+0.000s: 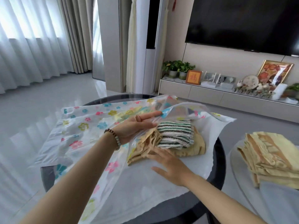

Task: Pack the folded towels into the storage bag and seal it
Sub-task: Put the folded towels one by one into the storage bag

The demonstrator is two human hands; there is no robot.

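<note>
My right hand (171, 165) lies nearest, palm down and fingers spread wide, holding nothing. Its fingertips touch the near edge of the tan towel (145, 147) at the bottom of the small pile. My left hand (137, 125) sits just beyond it, fingers extended and flat, lifting the upper sheet of the storage bag (84, 126) so the mouth stays raised. I judge it is propping the plastic rather than pinching it, though the thumb side is hidden.

The pile rests on the bag's lower sheet, only partly under the raised flap. A green-striped towel (175, 135) lies on top of the tan ones. The bag's depth runs away from my right hand, forward and to the left, so the pile needs to slide in that direction. The right hand is the nearer one and is already placed behind the pile for a push.

A second stack of yellow towels (267, 157) waits well apart to the right, on a separate pale surface (239, 188). It is not yet packed. The bag lies across a dark round table (218, 159), its mouth unsealed.
</note>
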